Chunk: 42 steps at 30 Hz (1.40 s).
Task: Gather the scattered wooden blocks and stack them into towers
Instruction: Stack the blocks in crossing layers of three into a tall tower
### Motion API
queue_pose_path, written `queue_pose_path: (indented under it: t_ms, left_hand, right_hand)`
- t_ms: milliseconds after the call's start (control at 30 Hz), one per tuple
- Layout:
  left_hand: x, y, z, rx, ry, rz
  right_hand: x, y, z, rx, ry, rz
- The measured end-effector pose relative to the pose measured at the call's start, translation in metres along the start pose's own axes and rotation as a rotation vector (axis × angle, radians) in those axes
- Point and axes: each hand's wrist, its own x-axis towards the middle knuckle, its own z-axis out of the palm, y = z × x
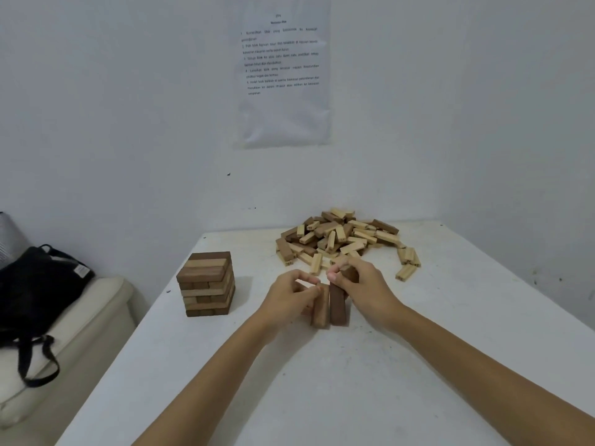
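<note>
On the white surface, the left hand pinches a light brown block in its grip. The right hand curls its grip round a dark brown block. The two blocks touch, side by side. A stacked tower stands to the left, and a loose pile lies farther back.

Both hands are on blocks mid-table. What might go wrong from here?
The light brown wooden block in the left hand and the dark brown wooden block in the right hand may sit uneven, so a new tower could lean. The left forearm lies near the tower of stacked wooden blocks; a sideways sweep might topple it.
</note>
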Motion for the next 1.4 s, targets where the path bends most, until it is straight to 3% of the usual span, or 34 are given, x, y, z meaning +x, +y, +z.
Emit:
queue_pose_path:
  t_ms: [233,500,633,767,933,1100,1167,1333,1400]
  left_hand:
    - [0.001,-0.013,-0.011,-0.017,-0.048,-0.002]
    - [0.008,-0.022,-0.014,0.178,-0.024,0.036]
    - [0.005,-0.024,-0.015,0.210,-0.018,0.064]
    - [0.001,-0.016,-0.020,0.187,-0.147,0.058]
    - [0.002,-0.022,-0.031,0.421,-0.404,0.111]
    - [0.002,-0.027,-0.029,0.481,-0.362,0.236]
    - [0.000,-0.027,-0.029,0.465,-0.329,0.254]
    - [-0.002,-0.028,-0.025,0.439,-0.275,0.287]
    - [-0.003,-0.029,-0.024,0.430,-0.254,0.287]
  right_hand:
    - [-0.004,0.003,0.005,-0.137,-0.083,-0.034]
    - [-0.005,0.004,0.010,-0.257,-0.088,-0.023]
    - [-0.004,-0.001,0.008,0.001,-0.096,0.214]
    - [-0.005,-0.007,-0.005,0.077,-0.159,0.358]
    - [-0.004,0.002,-0.019,0.082,-0.166,0.271]
    - [-0.002,0.012,-0.021,-0.154,-0.045,0.197]
    - [-0.001,0.008,-0.027,-0.205,-0.125,0.213]
    - [0.002,0.000,-0.061,-0.313,-0.571,0.236]
    - [0.003,0.006,-0.068,-0.370,-0.633,0.221]
